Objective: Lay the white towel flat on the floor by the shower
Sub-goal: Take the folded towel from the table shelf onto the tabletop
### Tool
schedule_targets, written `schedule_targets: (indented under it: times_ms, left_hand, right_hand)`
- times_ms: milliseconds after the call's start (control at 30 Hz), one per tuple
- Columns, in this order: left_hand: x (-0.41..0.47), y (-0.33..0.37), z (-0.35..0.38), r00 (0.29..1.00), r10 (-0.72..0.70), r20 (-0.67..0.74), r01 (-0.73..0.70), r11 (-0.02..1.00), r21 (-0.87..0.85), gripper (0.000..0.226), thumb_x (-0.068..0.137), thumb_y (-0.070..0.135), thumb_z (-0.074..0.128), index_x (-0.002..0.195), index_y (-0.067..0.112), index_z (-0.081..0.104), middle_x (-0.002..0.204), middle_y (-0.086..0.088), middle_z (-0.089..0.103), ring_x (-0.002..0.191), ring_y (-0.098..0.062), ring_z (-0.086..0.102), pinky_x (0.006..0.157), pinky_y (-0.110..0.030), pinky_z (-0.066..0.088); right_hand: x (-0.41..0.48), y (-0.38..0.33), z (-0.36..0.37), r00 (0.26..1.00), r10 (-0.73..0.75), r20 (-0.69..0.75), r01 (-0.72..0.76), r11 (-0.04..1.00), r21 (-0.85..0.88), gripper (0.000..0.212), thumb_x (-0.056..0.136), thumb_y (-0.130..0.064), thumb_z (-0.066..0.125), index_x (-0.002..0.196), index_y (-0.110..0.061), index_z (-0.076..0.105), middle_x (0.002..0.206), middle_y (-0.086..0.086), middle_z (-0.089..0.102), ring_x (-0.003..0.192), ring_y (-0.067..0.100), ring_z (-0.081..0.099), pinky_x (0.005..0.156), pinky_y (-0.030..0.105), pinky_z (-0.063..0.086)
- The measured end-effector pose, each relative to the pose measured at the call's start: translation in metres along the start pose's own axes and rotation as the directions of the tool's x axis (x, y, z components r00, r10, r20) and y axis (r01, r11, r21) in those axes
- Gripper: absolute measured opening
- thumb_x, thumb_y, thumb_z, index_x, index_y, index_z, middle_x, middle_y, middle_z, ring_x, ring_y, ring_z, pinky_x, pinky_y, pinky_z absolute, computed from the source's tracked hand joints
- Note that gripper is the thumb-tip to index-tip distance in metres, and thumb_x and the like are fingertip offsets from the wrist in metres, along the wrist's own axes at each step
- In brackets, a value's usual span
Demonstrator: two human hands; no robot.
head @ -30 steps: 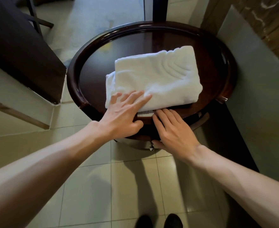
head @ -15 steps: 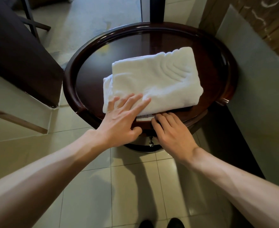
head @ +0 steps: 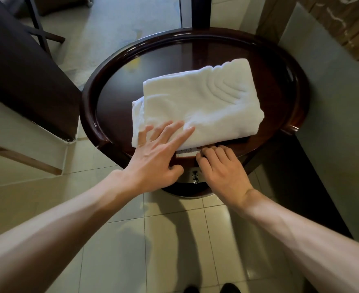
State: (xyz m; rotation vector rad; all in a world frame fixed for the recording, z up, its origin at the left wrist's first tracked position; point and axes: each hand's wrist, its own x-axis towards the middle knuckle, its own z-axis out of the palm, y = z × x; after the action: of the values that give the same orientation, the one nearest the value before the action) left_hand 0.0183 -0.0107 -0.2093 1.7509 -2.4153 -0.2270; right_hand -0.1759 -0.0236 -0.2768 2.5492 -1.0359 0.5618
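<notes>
White towel (head: 199, 104): folded, on the round dark surface (head: 119, 92), towards its near edge.
Left hand (head: 155, 157): fingers (head: 170, 132) straight, flat on the towel's near left corner.
Right hand (head: 220, 168): fingers curled at the towel's near edge; cannot tell if they hold it.

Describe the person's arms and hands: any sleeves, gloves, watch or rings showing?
Both arms are bare: no sleeve shows on the left forearm or the right forearm as far as the frame edge. The left hand and right hand are ungloved, with no watch, band or ring in view.
</notes>
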Motion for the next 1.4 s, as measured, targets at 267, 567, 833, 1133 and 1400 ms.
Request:
schedule_targets:
  times_ms: [267,567,833,1133,1400]
  left_hand:
    - [0.0,0.002,0.003,1.0,-0.014,-0.025,0.015,0.999,0.039,0.079,0.075,0.037,0.051,0.149,0.029,0.027,0.152,-0.002,0.031,0.142,-0.024,0.022,0.113,-0.046,0.007]
    - [0.008,0.003,0.001,0.997,-0.06,-0.055,0.065,0.994,0.086,0.073,0.087,0.043,0.059,0.15,0.029,0.025,0.156,-0.011,0.022,0.145,-0.031,0.014,0.115,-0.049,0.003]
    - [0.025,-0.008,-0.008,0.988,-0.145,0.054,0.135,0.977,0.163,0.088,0.084,0.06,0.056,0.153,0.031,0.01,0.161,-0.011,0.003,0.148,-0.031,-0.002,0.117,-0.051,0.001]
    - [0.03,-0.005,-0.001,0.983,-0.174,0.065,0.157,0.965,0.212,0.084,0.089,0.054,0.053,0.153,0.031,0.004,0.162,-0.008,0.001,0.148,-0.029,0.001,0.117,-0.05,0.002]
    - [0.033,-0.004,-0.011,0.979,-0.176,0.101,0.155,0.97,0.19,0.086,0.088,0.054,0.055,0.152,0.03,0.003,0.161,-0.01,0.004,0.148,-0.03,0.005,0.117,-0.051,0.005]
  right_hand:
    - [0.01,0.002,-0.014,0.999,0.008,0.045,-0.009,1.0,0.026,0.01,0.084,-0.005,0.058,0.089,-0.006,0.067,0.084,0.011,0.063,0.076,0.029,0.06,0.073,0.039,0.051]
    - [0.035,0.021,-0.057,0.995,-0.032,0.096,0.025,0.997,0.069,0.022,0.083,-0.019,0.06,0.1,-0.007,0.065,0.104,0.015,0.063,0.091,0.031,0.061,0.077,0.042,0.051]
    - [0.078,0.065,-0.067,0.825,0.087,0.559,0.004,0.987,-0.161,0.09,0.072,-0.032,0.067,0.145,-0.015,0.017,0.151,0.024,0.015,0.14,0.041,0.014,0.113,0.057,0.006]
    - [0.079,0.067,-0.058,0.817,0.105,0.567,-0.026,0.989,-0.145,0.064,0.084,-0.021,0.061,0.139,-0.015,0.029,0.143,0.019,0.035,0.133,0.039,0.032,0.111,0.054,0.021]
    - [0.089,0.074,-0.066,0.826,0.077,0.559,-0.028,0.995,-0.096,0.049,0.083,-0.024,0.061,0.128,-0.017,0.042,0.128,0.01,0.054,0.119,0.034,0.048,0.104,0.049,0.031]
